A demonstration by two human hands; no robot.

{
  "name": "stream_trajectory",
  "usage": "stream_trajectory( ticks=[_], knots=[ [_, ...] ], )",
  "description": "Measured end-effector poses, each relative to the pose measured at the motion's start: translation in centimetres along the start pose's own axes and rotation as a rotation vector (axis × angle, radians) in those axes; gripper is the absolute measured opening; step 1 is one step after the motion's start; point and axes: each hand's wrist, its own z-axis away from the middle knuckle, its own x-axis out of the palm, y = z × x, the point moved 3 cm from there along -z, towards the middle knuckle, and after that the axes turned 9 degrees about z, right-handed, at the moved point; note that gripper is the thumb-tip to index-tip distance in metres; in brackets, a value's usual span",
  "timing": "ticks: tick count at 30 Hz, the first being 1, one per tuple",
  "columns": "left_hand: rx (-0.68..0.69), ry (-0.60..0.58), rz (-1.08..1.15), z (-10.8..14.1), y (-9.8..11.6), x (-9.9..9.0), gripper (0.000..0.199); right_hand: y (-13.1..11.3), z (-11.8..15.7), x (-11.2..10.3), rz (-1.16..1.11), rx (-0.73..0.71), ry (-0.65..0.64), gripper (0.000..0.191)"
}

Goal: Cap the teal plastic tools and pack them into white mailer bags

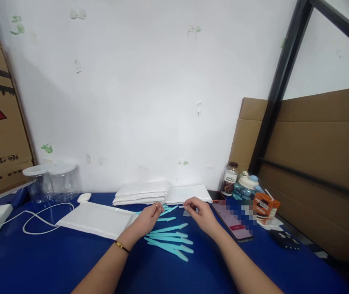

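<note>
My left hand (150, 217) is closed in a pinch over the far end of a spread of slim turquoise sticks, which look like eyebrow razors (174, 235). What its fingertips hold, if anything, is hidden. To the right, my right hand (201, 213) is also pinched, with a small pale bit at its fingertips that is too small to name. Under those fingers lie small clear pieces (187, 212). A white padded mailer (96, 218) lies flat at the left, its right end partly behind my left hand.
Along the wall lie stacked white mailers (142, 192). On the right are a phone (231, 222), a brown-capped bottle (229, 179), a clear blue jug (243, 188) and an orange box (264, 206). Clear jars (64, 183) and a white cable (24, 222) are on the left.
</note>
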Motion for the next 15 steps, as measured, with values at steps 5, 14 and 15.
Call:
stream_trajectory(
  ticks=[5, 14, 15],
  knots=[
    [0.011, -0.038, 0.017, 0.04, 0.01, 0.07, 0.038, -0.54, 0.14, 0.04, -0.058, -0.031, 0.000, 0.017],
    [0.006, -0.016, 0.061, 0.20, 0.25, -0.48, 0.034, -0.03, 0.06, -0.40, -0.112, -0.020, 0.042, 0.018],
    [0.009, -0.021, 0.059, 0.21, 0.35, -0.47, 0.034, -0.03, 0.05, -0.37, -0.112, -0.021, 0.036, 0.018]
  ],
)
